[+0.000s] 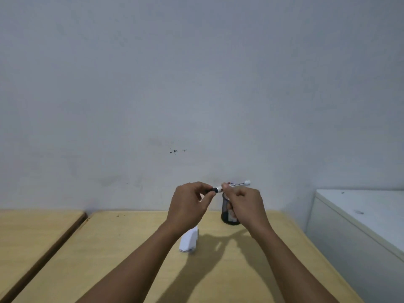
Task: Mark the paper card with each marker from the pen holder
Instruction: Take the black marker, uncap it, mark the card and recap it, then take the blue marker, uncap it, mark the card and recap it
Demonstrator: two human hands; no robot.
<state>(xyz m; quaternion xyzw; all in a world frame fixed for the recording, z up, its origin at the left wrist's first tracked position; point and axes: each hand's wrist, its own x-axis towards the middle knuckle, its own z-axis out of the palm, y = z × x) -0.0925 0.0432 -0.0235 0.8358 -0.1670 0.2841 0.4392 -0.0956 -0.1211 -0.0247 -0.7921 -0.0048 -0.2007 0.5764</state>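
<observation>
The fingers of the left hand [189, 203] pinch the dark cap [213, 190] at one end of a marker [235, 185]. The fingers of the right hand [244, 203] are closed around its white barrel, near the cap. The marker lies almost level in the air, above the table [105, 254].

I think the step is taking the cap off, or putting it back; I cannot tell which. To do it well, both hands should move straight along the line of the marker, without bending it, and the right hand should grip firmly.

Just behind the right hand stands the dark mesh pen holder [228, 215], partly hidden, so the elbow and wrist should stay clear of it. The white paper card [189, 240] lies on the table below the left wrist, near the middle. There is much free table in front of the card for writing. The table edge on the right is near a white cabinet [360, 226].
</observation>
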